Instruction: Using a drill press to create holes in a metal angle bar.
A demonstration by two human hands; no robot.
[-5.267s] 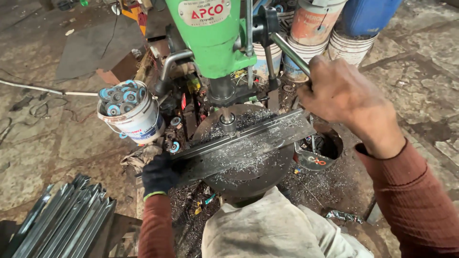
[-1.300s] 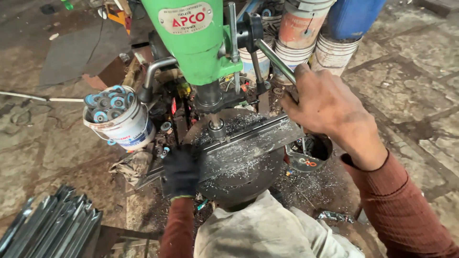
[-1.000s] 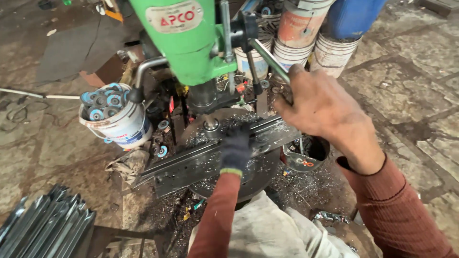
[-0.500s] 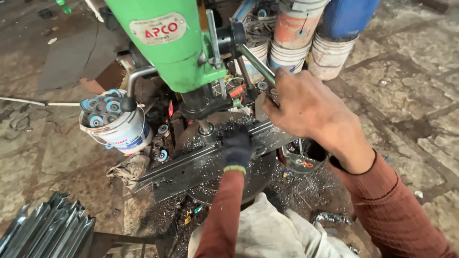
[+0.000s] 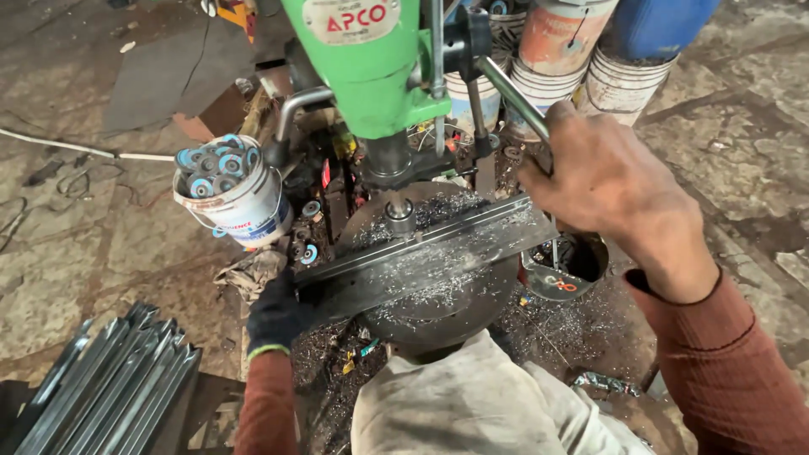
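- Both hands are working at a green drill press [image 5: 371,59]: the gloved left hand [image 5: 276,313] is clamping shut around the near-left end of a long steel bar [image 5: 425,257], while the bare right hand [image 5: 608,187] is curling closed over the feed lever [image 5: 510,88] at the far right of the machine.
- Lying across the round drill table [image 5: 438,307], the steel bar is running from the near left up toward the right, with the drill chuck [image 5: 399,211] sitting just above its far edge, near the middle of its length.
- Judging by its look, the bar is stiff and fairly heavy, not going to bend, and its edges and the loose metal shavings [image 5: 421,291] are probably making it sharp and a little slippery.
- Taking it by the free end, as the gloved hand is doing, is looking like the safest hold, well apart from the chuck.
- A white bucket of blue-centred discs [image 5: 226,187] is standing to the left of the press, and a stack of grey metal lengths [image 5: 109,392] is lying on the floor at the near left.
- Several buckets [image 5: 619,80] are standing at the far right.
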